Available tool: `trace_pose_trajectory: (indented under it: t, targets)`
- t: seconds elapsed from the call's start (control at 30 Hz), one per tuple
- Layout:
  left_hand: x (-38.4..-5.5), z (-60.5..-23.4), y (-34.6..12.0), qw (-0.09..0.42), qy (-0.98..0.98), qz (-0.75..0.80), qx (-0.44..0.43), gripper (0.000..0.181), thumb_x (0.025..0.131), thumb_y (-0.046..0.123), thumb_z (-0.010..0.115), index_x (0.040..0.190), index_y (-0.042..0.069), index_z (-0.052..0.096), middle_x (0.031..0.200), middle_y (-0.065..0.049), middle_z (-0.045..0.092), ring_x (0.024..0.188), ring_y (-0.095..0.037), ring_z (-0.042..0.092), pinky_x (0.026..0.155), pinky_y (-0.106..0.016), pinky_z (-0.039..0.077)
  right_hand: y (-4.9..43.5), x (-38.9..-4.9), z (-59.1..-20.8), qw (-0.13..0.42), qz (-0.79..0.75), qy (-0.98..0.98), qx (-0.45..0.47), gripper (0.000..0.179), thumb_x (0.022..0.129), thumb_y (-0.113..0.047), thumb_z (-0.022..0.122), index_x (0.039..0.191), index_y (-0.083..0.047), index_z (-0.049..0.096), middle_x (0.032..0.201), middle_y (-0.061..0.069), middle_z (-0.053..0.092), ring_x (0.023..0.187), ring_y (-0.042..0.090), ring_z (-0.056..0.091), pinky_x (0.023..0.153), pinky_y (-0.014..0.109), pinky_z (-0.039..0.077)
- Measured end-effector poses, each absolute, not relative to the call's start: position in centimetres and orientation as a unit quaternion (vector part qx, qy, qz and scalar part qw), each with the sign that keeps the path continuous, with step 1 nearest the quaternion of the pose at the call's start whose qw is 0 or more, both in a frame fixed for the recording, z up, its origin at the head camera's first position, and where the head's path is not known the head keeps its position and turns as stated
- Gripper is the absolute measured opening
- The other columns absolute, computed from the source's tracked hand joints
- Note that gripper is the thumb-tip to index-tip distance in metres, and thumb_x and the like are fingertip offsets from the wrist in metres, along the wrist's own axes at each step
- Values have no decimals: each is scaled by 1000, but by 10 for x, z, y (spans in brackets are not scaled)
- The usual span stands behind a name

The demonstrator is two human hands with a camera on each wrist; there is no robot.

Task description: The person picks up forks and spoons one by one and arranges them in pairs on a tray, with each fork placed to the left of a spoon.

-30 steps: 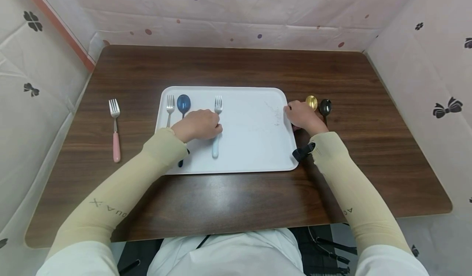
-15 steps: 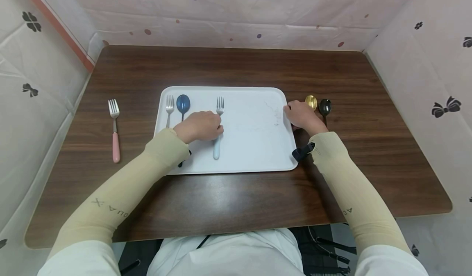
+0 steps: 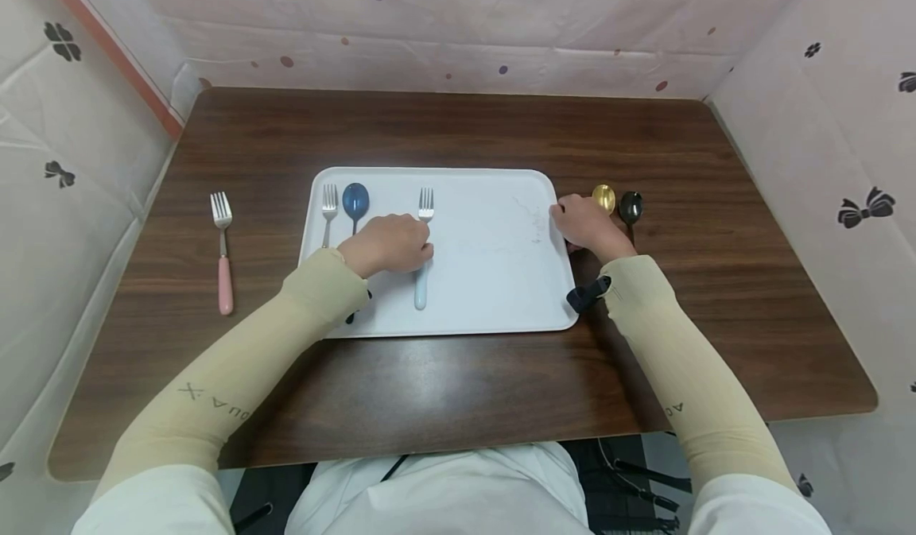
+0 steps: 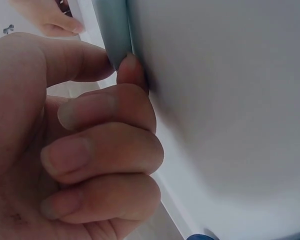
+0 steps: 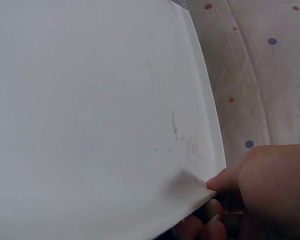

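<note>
On the white tray (image 3: 494, 273) lies a fork with a pale blue handle (image 3: 421, 288), tines toward the far edge. My left hand (image 3: 390, 245) covers its middle; in the left wrist view, thumb and index finger pinch the pale blue handle (image 4: 115, 30) while the other fingers curl in. Farther left on the tray are another fork (image 3: 329, 205) and a blue spoon (image 3: 355, 201), both partly hidden by my left hand and sleeve. My right hand (image 3: 588, 223) grips the tray's right edge, thumb on top of the rim (image 5: 212, 125) and fingers underneath.
A fork with a pink handle (image 3: 225, 281) lies left of the tray on the wooden table (image 3: 458, 129). Beyond my right hand are a gold spoon (image 3: 604, 198) and a black spoon (image 3: 631, 207), their lower parts hidden. Patterned sheets (image 3: 458, 26) surround the table.
The pale blue fork has shifted slightly to the right with my left hand, its tine end a little more upright. My right hand keeps its grip on the tray, which stays in place.
</note>
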State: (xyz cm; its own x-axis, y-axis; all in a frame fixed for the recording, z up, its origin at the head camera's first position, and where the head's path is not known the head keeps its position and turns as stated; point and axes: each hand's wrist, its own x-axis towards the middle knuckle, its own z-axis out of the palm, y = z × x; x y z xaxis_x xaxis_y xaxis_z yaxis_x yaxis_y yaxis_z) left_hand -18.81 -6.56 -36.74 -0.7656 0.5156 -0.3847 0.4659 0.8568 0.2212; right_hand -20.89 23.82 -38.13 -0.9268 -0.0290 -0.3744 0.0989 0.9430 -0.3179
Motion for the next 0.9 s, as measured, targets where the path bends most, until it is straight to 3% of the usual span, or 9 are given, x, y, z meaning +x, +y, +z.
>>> trace_pose_trajectory:
  t: [0.53, 0.77, 0.9]
  targets:
    - [-188, -364, -67, 215, 942, 63, 252, 34, 101, 29, 38, 83, 9, 59, 71, -6, 51, 65, -21, 52, 57, -31, 40, 240, -208, -379, 197, -169, 966, 16, 45, 104, -28, 29, 129, 3, 51, 87, 18, 59, 62, 21, 60, 59, 31, 46]
    - [-187, -360, -71, 206, 943, 69, 253, 30, 101, 24, 39, 99, 6, 63, 75, -9, 56, 66, -21, 54, 58, -30, 42, 241, -210, -381, 196, -167, 966, 11, 45, 103, -27, 29, 127, 3, 52, 85, 17, 58, 62, 22, 60, 61, 32, 46]
    - [-186, -359, -73, 202, 942, 75, 256, 30, 100, 22, 39, 101, 6, 64, 75, -9, 57, 65, -21, 54, 58, -29, 42, 240, -210, -382, 195, -165, 967, 13, 45, 103, -28, 29, 126, 3, 52, 85, 17, 58, 62, 22, 60, 62, 32, 46]
